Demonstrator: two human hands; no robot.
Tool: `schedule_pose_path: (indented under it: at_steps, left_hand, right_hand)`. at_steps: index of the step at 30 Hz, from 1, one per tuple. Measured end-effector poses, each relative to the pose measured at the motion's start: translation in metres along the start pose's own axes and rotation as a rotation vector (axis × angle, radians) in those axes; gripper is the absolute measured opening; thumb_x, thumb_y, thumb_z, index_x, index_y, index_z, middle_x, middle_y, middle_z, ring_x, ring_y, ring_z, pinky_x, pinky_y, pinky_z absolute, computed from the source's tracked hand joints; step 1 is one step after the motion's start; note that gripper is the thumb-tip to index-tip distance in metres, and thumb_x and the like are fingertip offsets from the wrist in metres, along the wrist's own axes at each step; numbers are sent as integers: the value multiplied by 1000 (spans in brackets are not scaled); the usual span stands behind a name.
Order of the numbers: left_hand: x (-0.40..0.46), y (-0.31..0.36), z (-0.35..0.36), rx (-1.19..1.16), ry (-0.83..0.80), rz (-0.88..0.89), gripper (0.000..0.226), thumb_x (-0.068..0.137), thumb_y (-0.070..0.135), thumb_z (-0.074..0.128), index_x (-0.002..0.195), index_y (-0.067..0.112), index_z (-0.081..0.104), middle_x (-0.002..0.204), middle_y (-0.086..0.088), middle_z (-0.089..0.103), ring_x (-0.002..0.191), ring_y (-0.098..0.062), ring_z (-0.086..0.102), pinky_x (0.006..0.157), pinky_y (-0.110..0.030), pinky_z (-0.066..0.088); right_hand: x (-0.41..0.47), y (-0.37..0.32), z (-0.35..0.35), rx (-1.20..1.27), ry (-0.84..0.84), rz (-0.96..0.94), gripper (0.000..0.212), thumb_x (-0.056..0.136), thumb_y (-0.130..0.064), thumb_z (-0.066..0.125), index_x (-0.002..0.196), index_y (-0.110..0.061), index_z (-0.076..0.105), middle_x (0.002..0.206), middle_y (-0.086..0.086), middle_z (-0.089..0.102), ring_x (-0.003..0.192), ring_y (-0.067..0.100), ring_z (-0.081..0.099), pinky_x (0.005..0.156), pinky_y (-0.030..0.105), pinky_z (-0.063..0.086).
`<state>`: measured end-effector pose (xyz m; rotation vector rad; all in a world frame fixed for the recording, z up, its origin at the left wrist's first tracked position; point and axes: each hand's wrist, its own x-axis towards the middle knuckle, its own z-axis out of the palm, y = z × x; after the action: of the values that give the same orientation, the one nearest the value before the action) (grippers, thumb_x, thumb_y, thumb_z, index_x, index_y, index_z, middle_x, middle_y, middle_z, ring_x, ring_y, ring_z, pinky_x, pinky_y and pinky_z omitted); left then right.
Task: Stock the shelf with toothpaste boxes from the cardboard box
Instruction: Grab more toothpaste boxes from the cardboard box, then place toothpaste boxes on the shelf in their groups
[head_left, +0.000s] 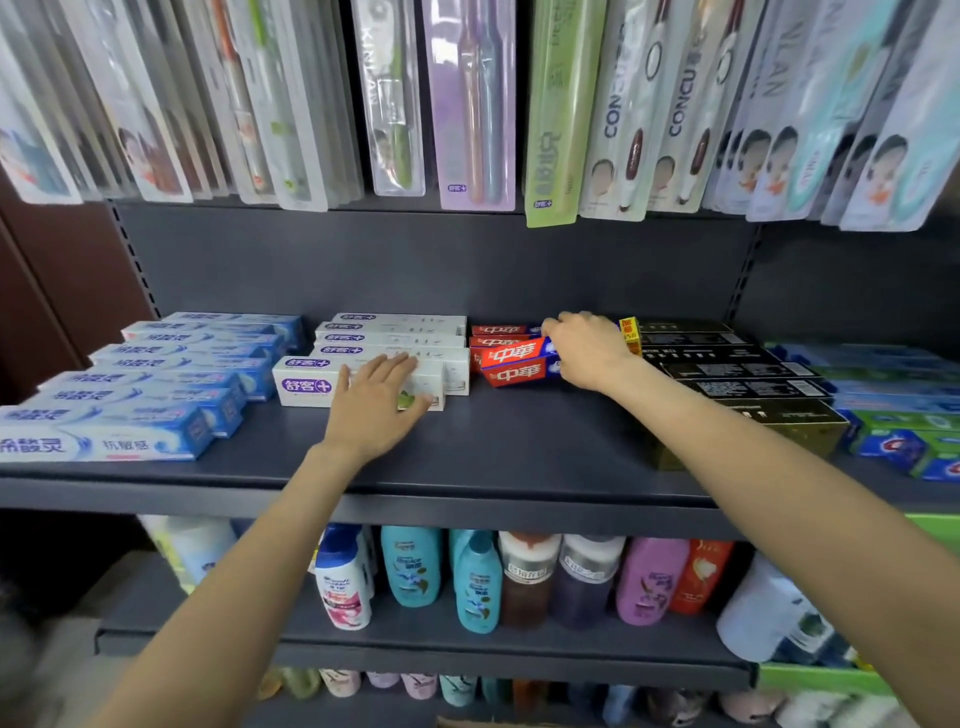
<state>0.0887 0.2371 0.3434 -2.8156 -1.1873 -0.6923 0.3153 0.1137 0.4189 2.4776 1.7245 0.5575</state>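
Red boxes (511, 358): your right hand (589, 351) covers their right ends.
Blue boxes (104, 441): cut off left.
Bottom-row bottles (457, 688): too blurred to read.

Dark grey metal shelving (467, 483) with perforated uprights (743, 275).

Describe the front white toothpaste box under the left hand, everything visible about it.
The front white toothpaste box is a long cardboard-looking carton, white with a purple oval logo at its left end and a green leaf mark near its right end. It lies flat, lengthwise across the dark shelf, frontmost of a row of matching white boxes. The left hand rests open on its right half, fingers spread over the top, not gripping.
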Motion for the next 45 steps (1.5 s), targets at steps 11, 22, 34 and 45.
schedule_pose_path:
  at_steps: [11,22,34,45]
  left_hand:
    - [-27,18,-8,-145,224,149,59,87,51,34,130,17,53,133,-3,56,127,-25,45,107,-41,33]
    - [-179,84,-14,-577,255,323,24,89,35,49,89,20,68,64,12,62,59,-2,55,57,-27,48]
    - [-343,35,220,-249,-657,149,44,77,32,68,117,14,62,117,-10,62,110,-33,56,96,-34,39]
    - [-389,-19,309,-469,-630,-368,55,82,32,66,134,25,50,114,0,68,104,-25,63,90,-43,49]
  right_hand:
    - [-35,-43,17,40,248,74,37,91,-20,56,127,-12,52,126,11,54,117,29,48,98,41,38]
    - [-240,-101,61,554,351,13,22,84,-29,49,93,-20,67,74,-3,69,65,24,66,48,31,49]
    - [-369,-154,281,656,-666,87,37,90,-30,57,126,-24,53,119,2,60,110,22,56,85,34,47]
    - [-329,-281,399,795,-771,253,78,80,-56,62,144,-33,24,144,12,28,126,35,38,96,48,44]
